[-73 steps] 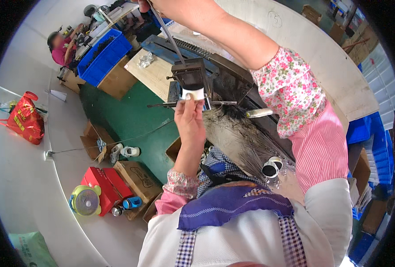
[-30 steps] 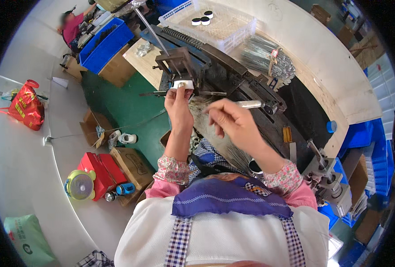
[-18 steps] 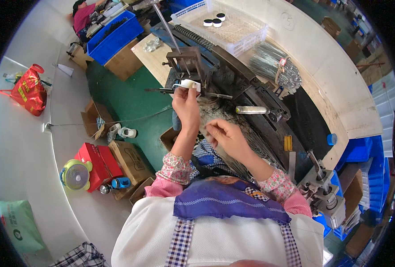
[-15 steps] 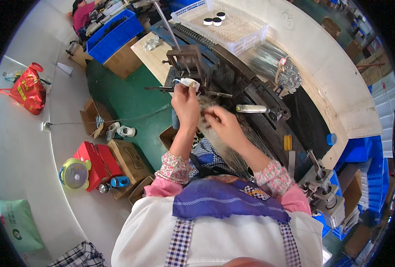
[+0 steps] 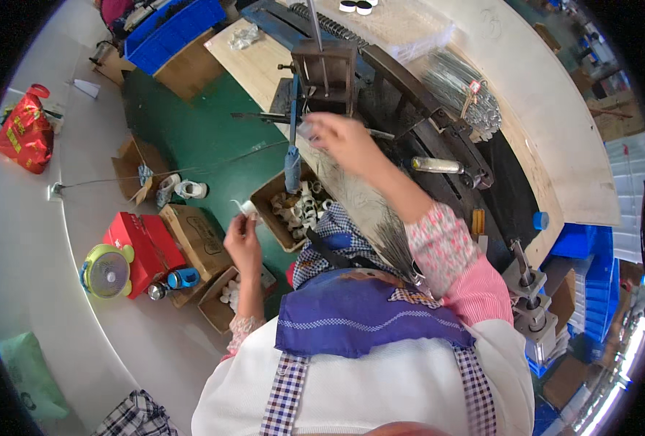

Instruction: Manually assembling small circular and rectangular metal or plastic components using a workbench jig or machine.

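My left hand [image 5: 244, 245] is held out to the left, over the floor beside an open carton. Its fingers pinch a small white piece [image 5: 248, 208] from which a thin pale strip sticks out. My right hand [image 5: 345, 144] reaches to the dark metal fixture [image 5: 325, 62] of the bench machine. Its fingers are drawn together at a greyish bit, too blurred to name. A blue-wrapped lever [image 5: 292, 171] hangs just left of that hand. Below it stands the carton [image 5: 284, 245], holding many curled white pieces [image 5: 304, 207].
A bundle of metal wires [image 5: 457, 87] and a white plastic crate [image 5: 398, 33] lie on the bench. A light-handled tool [image 5: 437, 166] rests on the machine. Left are a second carton [image 5: 210, 309] with white pieces, a green fan [image 5: 108, 275] and a red box [image 5: 130, 240].
My left hand has moved from the fixture down and left with the white piece. My right hand has moved up to the fixture. The blue-wrapped lever and the carton's contents now show more fully.
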Demonstrator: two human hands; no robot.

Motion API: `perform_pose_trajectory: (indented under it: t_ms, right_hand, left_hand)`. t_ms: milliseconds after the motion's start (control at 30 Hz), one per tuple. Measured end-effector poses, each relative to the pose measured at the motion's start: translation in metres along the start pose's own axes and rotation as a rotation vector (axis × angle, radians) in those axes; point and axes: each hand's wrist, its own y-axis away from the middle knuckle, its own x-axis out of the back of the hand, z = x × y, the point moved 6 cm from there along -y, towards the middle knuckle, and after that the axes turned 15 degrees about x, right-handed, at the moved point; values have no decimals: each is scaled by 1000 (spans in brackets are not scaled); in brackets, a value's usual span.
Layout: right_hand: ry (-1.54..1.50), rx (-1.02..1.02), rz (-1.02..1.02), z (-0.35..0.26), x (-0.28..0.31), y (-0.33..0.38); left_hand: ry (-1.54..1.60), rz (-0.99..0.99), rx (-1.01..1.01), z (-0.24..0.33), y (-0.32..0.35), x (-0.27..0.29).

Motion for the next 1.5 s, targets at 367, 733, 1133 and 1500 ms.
perform_pose_trajectory:
  t_ms: [367,733,1133,1500]
  right_hand:
    - [634,194,-97,-32,25,24]
    - [1270,574,-213,-48,14,14]
    - [1092,100,-292,-41,22,-6]
    - [925,62,-296,-36,17,17]
  left_hand:
    - [-270,-426,77,-48,-4,-108]
    - [999,-626,494,86,16,-184]
    - [939,-539,445,85,-32,-214]
    - [1143,-628,451,108,-13,-227]
